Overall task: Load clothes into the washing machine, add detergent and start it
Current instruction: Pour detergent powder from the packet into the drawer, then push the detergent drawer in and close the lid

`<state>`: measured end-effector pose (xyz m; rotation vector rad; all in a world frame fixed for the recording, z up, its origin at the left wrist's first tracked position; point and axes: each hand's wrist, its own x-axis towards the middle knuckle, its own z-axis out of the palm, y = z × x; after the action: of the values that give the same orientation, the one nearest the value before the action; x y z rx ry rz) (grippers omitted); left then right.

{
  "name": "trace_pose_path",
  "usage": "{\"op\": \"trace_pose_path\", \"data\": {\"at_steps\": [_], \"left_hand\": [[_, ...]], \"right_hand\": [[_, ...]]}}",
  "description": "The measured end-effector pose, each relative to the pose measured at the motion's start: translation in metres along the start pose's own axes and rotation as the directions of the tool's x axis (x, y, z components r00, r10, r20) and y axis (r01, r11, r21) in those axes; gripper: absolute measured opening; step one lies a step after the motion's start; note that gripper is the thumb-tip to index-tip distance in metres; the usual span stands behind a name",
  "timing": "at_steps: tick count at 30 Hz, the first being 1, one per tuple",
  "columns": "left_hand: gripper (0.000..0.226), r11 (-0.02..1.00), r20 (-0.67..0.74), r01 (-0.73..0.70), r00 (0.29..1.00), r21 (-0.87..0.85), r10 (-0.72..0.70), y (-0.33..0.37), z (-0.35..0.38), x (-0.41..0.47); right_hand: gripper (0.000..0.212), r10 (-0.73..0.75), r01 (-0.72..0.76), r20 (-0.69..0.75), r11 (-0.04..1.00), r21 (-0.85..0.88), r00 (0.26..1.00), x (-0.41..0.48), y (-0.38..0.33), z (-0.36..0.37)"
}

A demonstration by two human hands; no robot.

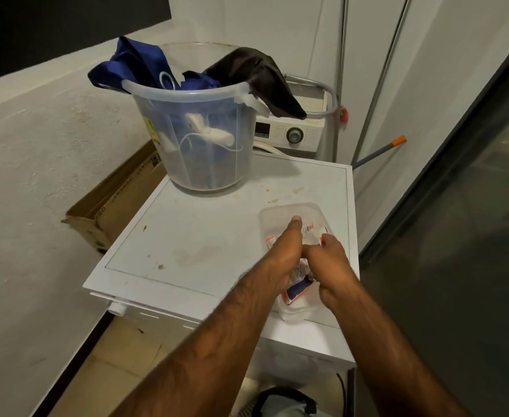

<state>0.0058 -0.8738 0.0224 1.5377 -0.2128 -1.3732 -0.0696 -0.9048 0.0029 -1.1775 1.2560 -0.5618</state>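
Detergent sachet (298,282), a crumpled white packet with orange and blue print, lies inside a clear plastic container (280,213) on the right front part of the white appliance top (205,236), held between both hands. Left hand (283,254) reaches in from the left, its index finger extended forward over the sachet and the remaining fingers curled down onto the crumpled packet. Right hand (334,266) grips the right side of the packet, its fingers (327,237) closed on the upper orange edge of the sachet and the thumb pressed in toward the left hand. Both hands are clamped on the same packet, touching each other at the thumbs. Clear container sits close to the right edge and near the front edge of the top, with its near rim projecting toward the front lip. Translucent bucket (199,139) stands upright at the rear left of the same top, well apart from the hands, holding blue clothes (132,64) that spill over its left rim and a dark brown garment (265,82) draped over its right rim. Open surface remains between the bucket and the container, and across the left half of the top. Behind the bucket stands a washing machine (289,133) with a round dial on its panel. A cardboard box (117,200) is wedged between the left wall and the appliance. A dark glass door (458,236) borders the right side.
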Motion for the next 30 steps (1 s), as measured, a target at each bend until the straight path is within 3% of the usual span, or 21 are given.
{"op": "trace_pose_path", "data": {"at_steps": [4,6,11,16,21,23,28,30], "left_hand": [[0.054,1.000,0.023,-0.012,1.000,-0.012,0.012,0.003,-0.011,-0.023],[0.054,0.997,0.004,-0.068,0.998,-0.031,0.068,0.006,-0.028,-0.035],[0.058,0.962,-0.148,-0.175,0.978,-0.212,0.145,0.011,-0.113,-0.083],[0.059,0.871,-0.388,-0.337,0.902,-0.357,0.190,-0.013,-0.229,-0.159],[0.054,0.727,-0.640,-0.517,0.756,-0.452,0.140,-0.069,-0.339,-0.268],[0.053,0.672,-0.741,-0.593,0.665,-0.444,0.097,-0.105,-0.378,-0.318],[0.051,0.541,-0.873,-0.719,0.484,-0.437,-0.061,-0.209,-0.457,-0.433],[0.049,0.493,-0.880,-0.743,0.460,-0.453,-0.117,-0.244,-0.479,-0.462]], "right_hand": [[0.058,-0.149,0.140,-0.085,0.985,-0.104,0.985,-0.027,-0.021,0.001],[0.062,-0.238,0.229,-0.063,0.965,-0.127,0.969,-0.042,-0.032,0.008],[0.057,-0.251,0.253,0.174,0.967,0.012,0.952,-0.091,-0.053,0.063],[0.041,-0.197,0.220,0.497,0.975,0.011,0.845,-0.152,-0.037,0.163],[0.033,-0.118,0.231,0.770,0.972,-0.039,0.627,-0.247,-0.002,0.267],[0.032,-0.071,0.259,0.858,0.963,-0.074,0.508,-0.295,0.016,0.304],[0.030,0.096,0.325,0.967,0.930,-0.172,0.237,-0.424,0.079,0.382],[0.031,0.148,0.323,0.973,0.925,-0.199,0.177,-0.463,0.105,0.401]]}}
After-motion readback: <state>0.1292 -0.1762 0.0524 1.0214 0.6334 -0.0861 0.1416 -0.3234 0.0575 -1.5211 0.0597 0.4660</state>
